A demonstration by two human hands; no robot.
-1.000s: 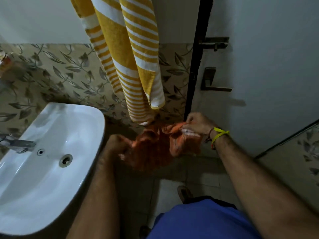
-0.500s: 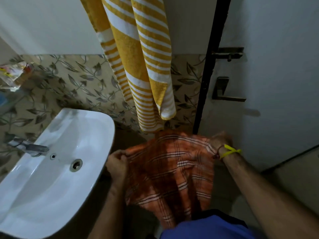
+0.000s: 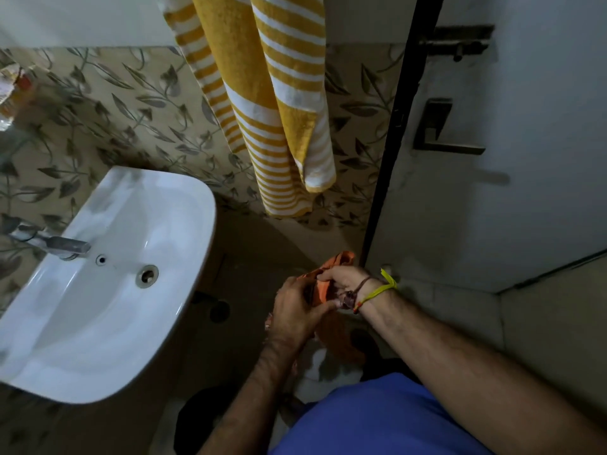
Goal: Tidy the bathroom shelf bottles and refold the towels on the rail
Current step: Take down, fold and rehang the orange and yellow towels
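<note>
Change: half a second before, the orange towel (image 3: pixel 331 323) was spread wide between the two hands. Now the hands had come together and the cloth was bunched and doubled, hanging down in a narrow strip.
What it meant: this looked like the first fold of the orange towel. I judged the folding only just begun, and the towel was not yet back on the rail.
Left hand (image 3: pixel 297 311): its fingers were curled round the near side of the orange towel, with the thumb pressed on the cloth.
Right hand (image 3: pixel 341 279): its fingers pinched the top edge of the same towel. It touched the left hand. A yellow band (image 3: pixel 382 289) sat on that wrist.
Where the towel was: low in front of the person, over the floor, to the right of the sink (image 3: pixel 108 284) and near the door (image 3: pixel 509 159).
Other towel: the yellow striped towel (image 3: pixel 272 103) hung down the wall above the hands. Its edges hung uneven, so it may need folding too. The rail itself was out of view.
Sink: the white bowl held nothing that I could see, only its drain hole (image 3: pixel 147 276). The tap (image 3: pixel 56 244) stuck out over the left rim.
Shelf bottles: only a blurry thing (image 3: pixel 13 87) showed at the far left edge. I could not tell what it was or what was in it.
</note>
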